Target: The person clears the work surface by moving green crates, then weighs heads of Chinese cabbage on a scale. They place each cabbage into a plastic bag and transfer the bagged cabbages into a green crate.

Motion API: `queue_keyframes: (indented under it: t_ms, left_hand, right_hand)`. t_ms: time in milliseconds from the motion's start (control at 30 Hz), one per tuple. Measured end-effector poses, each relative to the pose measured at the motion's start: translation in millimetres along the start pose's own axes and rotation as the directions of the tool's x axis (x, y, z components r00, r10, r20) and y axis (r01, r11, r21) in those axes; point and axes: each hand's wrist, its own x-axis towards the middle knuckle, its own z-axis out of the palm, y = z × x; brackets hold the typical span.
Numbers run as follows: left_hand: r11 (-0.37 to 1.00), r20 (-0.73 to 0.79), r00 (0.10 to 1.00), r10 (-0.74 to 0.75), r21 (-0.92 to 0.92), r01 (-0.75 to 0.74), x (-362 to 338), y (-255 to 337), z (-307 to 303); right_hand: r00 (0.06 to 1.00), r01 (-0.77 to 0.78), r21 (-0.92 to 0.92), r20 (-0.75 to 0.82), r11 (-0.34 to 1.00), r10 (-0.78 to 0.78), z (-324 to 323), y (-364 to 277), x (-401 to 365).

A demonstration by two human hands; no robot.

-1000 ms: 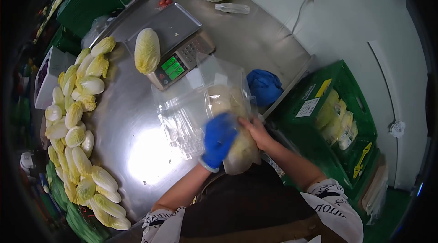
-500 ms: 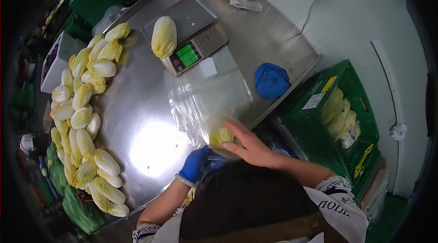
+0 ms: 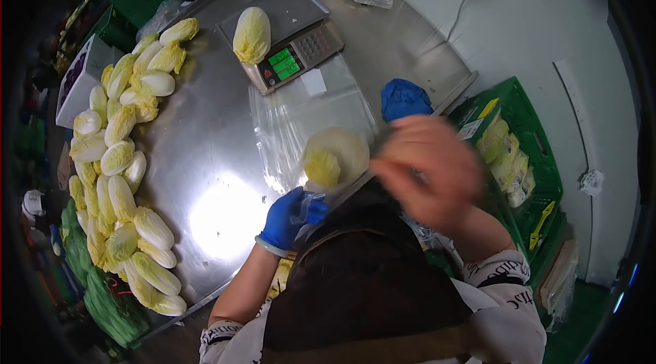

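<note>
My left hand (image 3: 287, 219), in a blue glove, is closed around the gathered end of a clear plastic bag (image 3: 306, 207). Just beyond it, at the table's near edge, a yellow-topped napa cabbage (image 3: 321, 166) shows in the bag, with a pale rounded shape around it. My bare right hand (image 3: 432, 169) is raised to the right of the cabbage. Motion smears its fingers, so I cannot tell what they hold. Flat clear bags (image 3: 311, 113) lie stacked beyond the cabbage, with a small white paper on top.
Several napa cabbages (image 3: 119, 193) line the steel table's (image 3: 198, 132) left side. One cabbage (image 3: 252, 35) lies on the scale (image 3: 301, 57). A crumpled blue bundle (image 3: 404, 99) sits near the right edge. Right of the table, a green crate (image 3: 533, 138) contains bagged cabbages.
My right hand has left the cabbage and moved up and right. My left hand has moved slightly up and still grips the bag. The cabbage now shows more fully.
</note>
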Motion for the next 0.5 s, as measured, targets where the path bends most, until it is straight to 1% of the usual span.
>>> queue_keyframes:
  t_ms: [33, 67, 100, 133, 167, 200, 233, 267, 300, 333, 367, 400, 433, 467, 500]
  left_hand:
    - [1.0, 0.0, 1.0, 0.005, 0.005, -0.005, -1.2, -0.7, 4.3]
    - [1.0, -0.028, 1.0, 0.013, -0.009, -0.013, -2.8, -2.3, 9.9]
    - [0.999, -0.056, 0.998, 0.025, -0.024, -0.026, -4.2, -4.0, 16.1]
    - [0.998, -0.087, 0.996, 0.037, -0.038, -0.04, -6.6, -4.8, 20.5]
    - [0.995, -0.067, 0.998, -0.016, -0.101, 0.009, -8.6, -2.0, 22.1]
    - [0.995, -0.057, 0.998, 0.026, -0.091, -0.032, -6.4, 0.4, 19.4]
    - [0.994, -0.054, 0.996, 0.064, -0.088, -0.069, -5.6, -0.5, 13.6]
    - [0.991, -0.056, 0.994, 0.091, -0.089, -0.095, -7.7, -5.1, 9.3]
    - [0.984, -0.132, 0.982, 0.136, -0.093, -0.149, -10.4, -4.6, 11.7]
    - [0.989, -0.137, 0.983, 0.121, -0.065, -0.131, -15.6, -2.8, 15.4]
    - [0.99, -0.13, 0.982, 0.133, -0.038, -0.139, -15.6, -4.7, 16.1]
    - [0.989, -0.123, 0.982, 0.143, -0.008, -0.145, -15.5, -7.3, 17.4]
    - [0.987, -0.122, 0.98, 0.157, -0.002, -0.158, -14.1, -9.6, 17.1]
    - [0.985, -0.121, 0.978, 0.171, 0.007, -0.171, -11.7, -12.4, 15.8]
    - [0.984, -0.123, 0.976, 0.18, 0.014, -0.179, -10.7, -16.4, 15.8]
  right_hand:
    - [0.986, -0.03, -0.063, 0.165, 0.998, 0.04, 22.4, -2.6, -8.8]
    - [0.953, 0.006, -0.085, 0.303, 0.996, 0.02, 53.6, 3.6, -30.0]
    - [0.901, 0.049, -0.102, 0.434, 0.994, 0.0, 76.1, 11.8, -50.8]
    - [0.872, -0.006, -0.08, 0.487, 0.997, 0.044, 81.7, 14.8, -62.1]
    - [0.839, -0.059, -0.059, 0.538, 0.996, 0.082, 86.4, 17.2, -69.0]
    - [0.799, -0.105, -0.039, 0.592, 0.994, 0.108, 88.8, 20.9, -70.1]
    - [0.902, -0.224, 0.028, 0.385, 0.974, 0.196, 60.7, 14.4, -44.1]
    - [0.901, -0.37, -0.023, 0.235, 0.929, 0.365, 18.4, 3.8, -20.3]
    - [0.921, -0.373, 0.201, -0.036, 0.906, 0.388, -4.2, 13.2, -14.4]
    - [0.866, -0.232, 0.413, -0.326, 0.881, 0.38, -26.9, 22.8, -8.3]
    - [0.747, -0.023, 0.495, -0.568, 0.868, 0.344, -49.6, 32.5, -2.0]
    - [0.774, 0.036, 0.233, -0.621, 0.972, 0.12, -62.1, 49.3, -5.0]
    - [0.873, -0.012, -0.068, -0.488, 0.998, -0.023, -53.0, 63.6, -11.9]
    - [0.945, -0.005, -0.368, -0.306, 0.93, -0.116, -39.5, 80.1, -20.5]
    - [0.985, 0.125, -0.349, -0.072, 0.929, -0.159, -19.5, 86.2, -19.7]
